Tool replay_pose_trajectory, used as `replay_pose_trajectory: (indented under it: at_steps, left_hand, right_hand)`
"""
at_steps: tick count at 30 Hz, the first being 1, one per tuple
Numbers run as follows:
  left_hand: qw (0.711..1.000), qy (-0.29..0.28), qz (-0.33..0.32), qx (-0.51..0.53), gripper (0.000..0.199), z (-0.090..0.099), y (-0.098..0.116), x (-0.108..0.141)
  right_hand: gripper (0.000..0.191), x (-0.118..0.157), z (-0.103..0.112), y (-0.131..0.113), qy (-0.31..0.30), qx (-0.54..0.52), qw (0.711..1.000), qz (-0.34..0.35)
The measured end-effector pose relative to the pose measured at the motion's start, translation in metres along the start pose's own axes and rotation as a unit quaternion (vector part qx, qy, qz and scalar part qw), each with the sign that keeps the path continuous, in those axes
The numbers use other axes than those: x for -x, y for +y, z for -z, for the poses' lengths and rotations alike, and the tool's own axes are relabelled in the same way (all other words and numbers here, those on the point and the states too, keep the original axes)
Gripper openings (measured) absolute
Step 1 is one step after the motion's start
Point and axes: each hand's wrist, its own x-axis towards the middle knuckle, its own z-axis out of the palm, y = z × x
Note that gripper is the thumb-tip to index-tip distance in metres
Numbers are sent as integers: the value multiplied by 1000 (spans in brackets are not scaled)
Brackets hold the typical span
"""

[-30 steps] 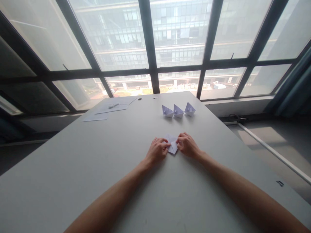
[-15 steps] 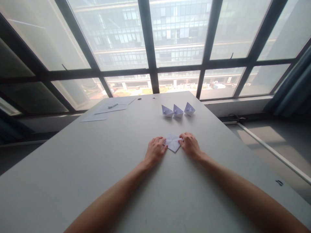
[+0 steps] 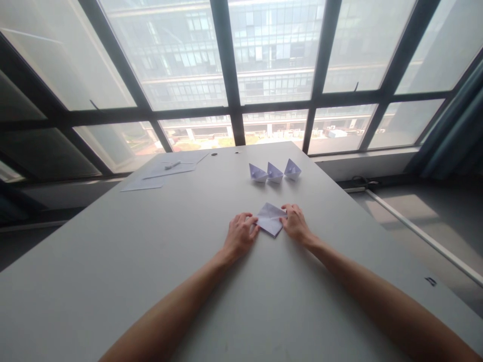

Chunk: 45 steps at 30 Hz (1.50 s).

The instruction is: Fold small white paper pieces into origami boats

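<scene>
Black-framed glass windows (image 3: pixel 227 55), a pale glass-fronted building (image 3: pixel 279 50) beyond, a blue-grey fabric curtain (image 3: pixel 453 133) at far right, near it possibly a dark looped cable (image 3: pixel 363 182)

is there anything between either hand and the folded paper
Nothing visible: the left hand and right hand both touch the folded paper at its sides. The three paper boats stand beyond it, not in between.

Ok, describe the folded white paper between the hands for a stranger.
On the broad white table, find the row of three white paper boats. Nearer lies the folded white paper, flatter than them, with the left hand and right hand touching it.
</scene>
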Motion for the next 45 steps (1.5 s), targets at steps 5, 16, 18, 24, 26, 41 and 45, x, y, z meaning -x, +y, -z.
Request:
replay_pose_trajectory:
  at_steps: [5, 16, 18, 24, 26, 41, 45]
  left_hand:
    - [999, 0, 38, 28, 28, 0, -1, -2]
    - [985, -13, 95, 142, 34, 7, -4, -6]
    - [983, -15, 96, 153, 35, 8, -3, -6]
    - [972, 5, 72, 224, 28, 9, -6, -6]
    - [964, 28, 50, 260, 29, 7, -8, -7]
    - [902, 60, 79, 419, 32, -2, -17, -8]
    - [921, 90, 75, 372, 29, 0, -15, -10]
  right_hand:
    - [29, -3, -3, 1, 46, -181, 982, 43]
    - [10, -9, -5, 2, 86, -330, 938, 62]
    - [12, -11, -7, 4, 89, -357, 928, 52]
    - [12, -11, -10, 5, 61, -371, 926, 43]
    - [13, -10, -8, 4, 45, -367, 928, 40]
    - [35, -10, -5, 4, -38, -367, 926, 73]
    - [41, -9, -3, 3, -49, -347, 931, 100]
